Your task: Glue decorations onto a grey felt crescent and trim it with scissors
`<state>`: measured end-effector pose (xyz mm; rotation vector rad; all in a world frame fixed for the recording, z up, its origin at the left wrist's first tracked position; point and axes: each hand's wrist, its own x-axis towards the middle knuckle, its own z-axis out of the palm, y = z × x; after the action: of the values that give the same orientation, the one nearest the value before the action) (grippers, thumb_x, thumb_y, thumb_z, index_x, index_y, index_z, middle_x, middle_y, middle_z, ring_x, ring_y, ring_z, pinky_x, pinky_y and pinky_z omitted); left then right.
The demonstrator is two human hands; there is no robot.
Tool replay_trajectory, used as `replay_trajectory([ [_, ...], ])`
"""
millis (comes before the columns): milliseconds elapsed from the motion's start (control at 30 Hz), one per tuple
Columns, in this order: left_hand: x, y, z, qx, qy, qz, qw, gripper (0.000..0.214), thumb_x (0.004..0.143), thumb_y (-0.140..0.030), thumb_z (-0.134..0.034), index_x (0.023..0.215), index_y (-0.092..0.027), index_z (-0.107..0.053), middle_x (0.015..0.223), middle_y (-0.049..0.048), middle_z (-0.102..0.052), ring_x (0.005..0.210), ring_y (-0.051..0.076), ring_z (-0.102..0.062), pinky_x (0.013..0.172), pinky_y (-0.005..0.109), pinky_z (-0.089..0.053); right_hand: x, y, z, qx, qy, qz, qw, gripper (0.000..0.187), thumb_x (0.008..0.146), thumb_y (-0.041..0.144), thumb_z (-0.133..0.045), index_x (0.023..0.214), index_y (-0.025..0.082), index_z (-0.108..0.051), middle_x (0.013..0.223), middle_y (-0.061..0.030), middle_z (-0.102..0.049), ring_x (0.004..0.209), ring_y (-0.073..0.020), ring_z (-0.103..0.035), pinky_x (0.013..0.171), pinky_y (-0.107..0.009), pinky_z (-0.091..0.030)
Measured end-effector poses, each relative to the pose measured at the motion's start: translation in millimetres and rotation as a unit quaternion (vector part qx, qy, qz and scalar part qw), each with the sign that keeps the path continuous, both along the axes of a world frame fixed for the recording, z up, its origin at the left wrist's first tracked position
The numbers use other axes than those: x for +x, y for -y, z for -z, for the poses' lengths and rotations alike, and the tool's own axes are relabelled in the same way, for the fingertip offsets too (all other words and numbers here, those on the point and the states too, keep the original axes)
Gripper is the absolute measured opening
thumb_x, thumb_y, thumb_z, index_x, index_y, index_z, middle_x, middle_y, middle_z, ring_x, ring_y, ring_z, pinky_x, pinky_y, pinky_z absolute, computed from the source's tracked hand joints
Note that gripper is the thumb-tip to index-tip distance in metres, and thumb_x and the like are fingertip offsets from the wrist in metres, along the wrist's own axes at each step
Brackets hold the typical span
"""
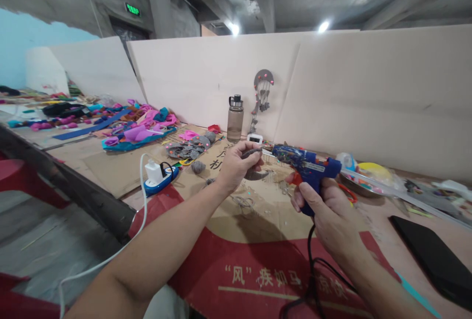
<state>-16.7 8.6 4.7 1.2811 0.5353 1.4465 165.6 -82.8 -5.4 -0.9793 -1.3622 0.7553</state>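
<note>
My right hand point(328, 213) is wrapped round the grip of a blue hot glue gun point(308, 161), with a finger by its orange trigger. The gun's nozzle points left at a small grey felt piece point(254, 153) that my left hand point(236, 164) pinches between thumb and fingers above the table. A curved grey felt shape point(258, 175) shows just under that hand. The gun's black cord point(313, 265) hangs down toward me.
A water bottle point(235, 118) and a grey hanging ornament point(261, 94) stand at the board wall. Grey felt cut-outs point(186, 149), a blue power strip point(159, 177) with a white charger, pink and teal scraps point(142, 130), a metal dish point(363, 181) and a black phone point(437, 260) lie around.
</note>
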Motion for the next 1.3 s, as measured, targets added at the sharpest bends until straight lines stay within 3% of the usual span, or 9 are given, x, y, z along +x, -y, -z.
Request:
replay_trajectory([
  [433, -2.6, -1.7, -1.0, 0.008, -0.002, 0.005, 1.000, 0.032, 0.072, -0.038, -0.077, 0.089, -0.017, -0.059, 0.067, -0.0023, -0.065, 0.052, 0.007, -0.058, 0.053, 0.018, -0.046, 2.8, 1.7, 0.3, 0.004, 0.061, 0.027, 0.998, 0.030, 0.089, 0.053, -0.060, 0.083, 0.025, -0.051, 0.064, 0.0017, -0.057, 0.059, -0.0153, -0.053, 0.060, -0.031, -0.045],
  [700, -3.0, 0.9, -5.6, 0.002, 0.005, 0.021, 1.000, 0.034, 0.071, -0.037, -0.077, 0.090, -0.016, -0.058, 0.065, -0.0025, -0.065, 0.048, 0.007, -0.056, 0.050, 0.018, -0.045, 0.5, 8.0, -7.4, 0.072, 0.175, 0.093, 0.977, 0.028, 0.091, 0.046, -0.056, 0.076, 0.023, -0.054, 0.063, 0.0009, -0.056, 0.059, -0.0151, -0.053, 0.059, -0.030, -0.045],
  [1000, -2.6, 2.9, -12.0, -0.051, 0.038, 0.078, 0.995, 0.039, 0.067, -0.035, -0.081, 0.089, -0.017, -0.056, 0.061, -0.0034, -0.063, 0.044, 0.008, -0.054, 0.046, 0.020, -0.046, 0.4, 8.6, -6.8, 0.081, 0.106, 0.064, 0.989, 0.024, 0.094, 0.044, -0.056, 0.099, 0.021, -0.060, 0.071, 0.0009, -0.058, 0.061, -0.0137, -0.052, 0.061, -0.030, -0.046],
  [1300, -1.2, 3.9, -12.0, -0.059, 0.059, 0.099, 0.991, 0.040, 0.065, -0.036, -0.083, 0.088, -0.017, -0.056, 0.060, -0.0034, -0.063, 0.043, 0.008, -0.053, 0.044, 0.020, -0.044, 1.2, 8.2, -2.3, 0.071, 0.098, 0.081, 0.989, 0.023, 0.095, 0.045, -0.056, 0.098, 0.022, -0.058, 0.073, 0.0014, -0.058, 0.062, -0.0133, -0.052, 0.061, -0.030, -0.044],
])
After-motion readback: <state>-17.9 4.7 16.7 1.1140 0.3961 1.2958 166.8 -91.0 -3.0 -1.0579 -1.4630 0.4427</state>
